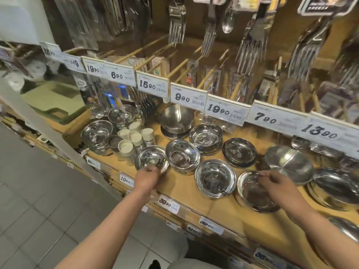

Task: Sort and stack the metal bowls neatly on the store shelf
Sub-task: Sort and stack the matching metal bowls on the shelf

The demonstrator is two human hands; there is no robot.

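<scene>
The left hand (148, 176) pinches the near rim of a small bowl (151, 159) at the shelf's (217, 212) front edge. The right hand (279, 184) grips the far rim of a shallow bowl (250, 193), fingers curled over it. Between the two hands sit two more bowls (214, 179), one just beyond the left fingers. Capped jars (134, 140) stand beyond the left fingers; price tags (225, 109) hang above.
</scene>
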